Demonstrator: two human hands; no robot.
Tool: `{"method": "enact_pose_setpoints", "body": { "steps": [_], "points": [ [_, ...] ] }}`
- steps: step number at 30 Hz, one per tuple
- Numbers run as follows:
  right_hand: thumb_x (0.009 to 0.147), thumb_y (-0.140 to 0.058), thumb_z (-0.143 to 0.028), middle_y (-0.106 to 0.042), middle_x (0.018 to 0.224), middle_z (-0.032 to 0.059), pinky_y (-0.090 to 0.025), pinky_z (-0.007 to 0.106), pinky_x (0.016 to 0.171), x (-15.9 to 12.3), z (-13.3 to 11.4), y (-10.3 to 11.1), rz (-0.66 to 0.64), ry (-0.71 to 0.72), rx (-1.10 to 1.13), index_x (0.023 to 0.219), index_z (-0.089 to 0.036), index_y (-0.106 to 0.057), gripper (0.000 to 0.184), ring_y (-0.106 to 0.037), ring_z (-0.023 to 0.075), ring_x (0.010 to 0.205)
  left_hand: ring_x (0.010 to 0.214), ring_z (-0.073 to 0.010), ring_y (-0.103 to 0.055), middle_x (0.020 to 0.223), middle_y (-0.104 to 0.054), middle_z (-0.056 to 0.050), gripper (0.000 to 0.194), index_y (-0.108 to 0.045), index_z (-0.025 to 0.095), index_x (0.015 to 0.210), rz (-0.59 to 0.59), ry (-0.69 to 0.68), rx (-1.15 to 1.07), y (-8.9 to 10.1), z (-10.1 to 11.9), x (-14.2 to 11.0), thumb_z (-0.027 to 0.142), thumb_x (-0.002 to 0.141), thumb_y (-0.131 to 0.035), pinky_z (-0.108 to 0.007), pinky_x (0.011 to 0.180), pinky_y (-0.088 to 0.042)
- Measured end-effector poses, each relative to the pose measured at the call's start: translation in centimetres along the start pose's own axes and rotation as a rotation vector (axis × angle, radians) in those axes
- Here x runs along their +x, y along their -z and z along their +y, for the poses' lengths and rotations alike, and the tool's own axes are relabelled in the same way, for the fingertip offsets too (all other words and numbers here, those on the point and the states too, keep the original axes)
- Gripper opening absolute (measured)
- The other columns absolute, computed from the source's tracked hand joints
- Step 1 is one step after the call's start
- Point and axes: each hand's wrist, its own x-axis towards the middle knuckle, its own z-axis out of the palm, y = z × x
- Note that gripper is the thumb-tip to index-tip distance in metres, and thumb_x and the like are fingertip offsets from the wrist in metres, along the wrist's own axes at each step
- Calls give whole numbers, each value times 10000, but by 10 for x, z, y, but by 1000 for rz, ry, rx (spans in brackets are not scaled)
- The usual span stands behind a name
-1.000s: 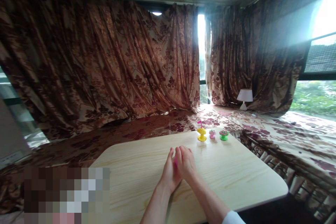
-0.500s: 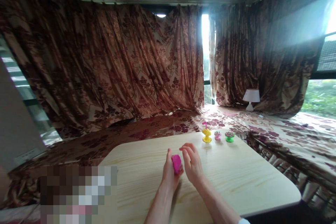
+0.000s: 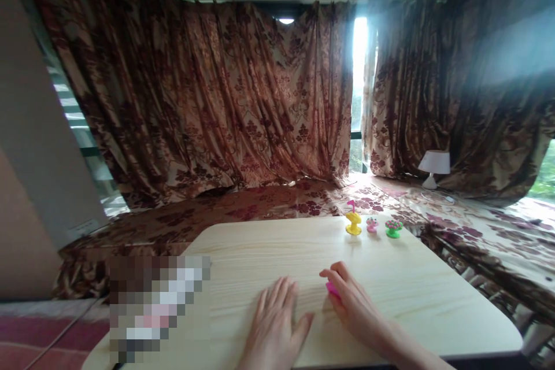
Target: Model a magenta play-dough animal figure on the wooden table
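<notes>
The left hand (image 3: pixel 272 326) is palm down at the table (image 3: pixel 243 254), fingers slightly spread, gripping nothing. At its 2 o'clock, the right hand (image 3: pixel 353 303) curls around a pink lump (image 3: pixel 332 289), which shows on the hand's 10 o'clock side; its long axis is too hidden to tell. Farther off, between the lump's 12 and 2 o'clock, stand a yellow toy (image 3: pixel 353 224), a small pink toy (image 3: pixel 372 225) and a green toy (image 3: pixel 393 228). Beyond, a lamp (image 3: pixel 435 162). No brand or writing is readable.
</notes>
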Motion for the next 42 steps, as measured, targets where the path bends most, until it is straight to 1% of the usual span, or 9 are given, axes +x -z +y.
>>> {"method": "enact_pose_setpoints", "body": {
  "steps": [4,9,14,21,24,28,34,38,42],
  "points": [
    [724,-452,13,-538,942,36,-473,284,769,-12,-13,-8,-11,-90,-62,1053,-202,-523,400,-567,160,849,1368,-236,-207,1476,-293,-70,635,-329,220,1386,-2,-34,179,-1,3,-5,590,878,-235,-498,1111,-146],
    [876,-509,-181,-563,673,-33,-497,286,623,40,5,-32,-28,-186,-135,1004,-155,-554,138,-573,127,615,1365,-238,-216,1472,-297,-88,654,-312,199,1393,-16,-50,247,0,5,-4,591,885,-184,-512,1105,-163],
    [900,-527,-310,-590,1089,56,-508,373,769,74,31,-25,6,-227,-220,1095,-160,-556,248,-604,171,896,1362,-234,-228,1474,-292,-80,655,-297,205,1400,-2,-53,266,-1,4,-5,592,883,-187,-504,1105,-175],
    [890,-405,-126,-533,1232,135,-375,390,995,-14,-5,-5,-127,-87,-287,1201,-132,-534,337,-438,244,1189,1367,-238,-211,1475,-293,-79,660,-304,197,1397,7,-51,243,-1,5,-7,592,883,-184,-498,1109,-156],
    [894,-397,-121,-553,1203,107,-387,373,976,-27,-18,-4,-159,-69,-307,1168,-168,-558,322,-456,226,1157,1371,-239,-198,1479,-281,-86,658,-297,194,1400,-6,-46,241,-2,5,-6,588,884,-187,-498,1107,-145],
    [900,-456,-137,-627,1002,50,-462,352,849,17,-8,-14,-159,-125,-341,1061,-211,-604,231,-564,184,965,1374,-246,-185,1483,-267,-89,669,-293,195,1402,-31,-41,247,-3,5,-4,599,878,-193,-495,1105,-137],
    [894,-535,-302,-543,1204,73,-460,444,871,73,5,-28,-118,-193,-404,1157,-177,-533,291,-559,215,1036,1371,-250,-193,1484,-262,-96,685,-261,176,1413,-51,-45,248,-1,7,-3,598,879,-180,-497,1105,-124],
    [914,-433,-164,-495,1314,146,-340,428,1031,25,-10,-13,-182,-132,-390,1185,-131,-565,303,-366,262,1281,1371,-246,-196,1480,-274,-102,685,-280,174,1407,-35,-51,239,0,8,-6,597,877,-179,-490,1104,-139],
    [904,-405,-195,-368,1430,109,-329,386,1062,-44,-18,23,-292,-46,-347,1351,-149,-420,449,-299,236,1330,1370,-240,-200,1479,-282,-95,665,-305,183,1398,-22,-37,224,-1,7,-7,585,877,-206,-479,1106,-139]
  ]
}}
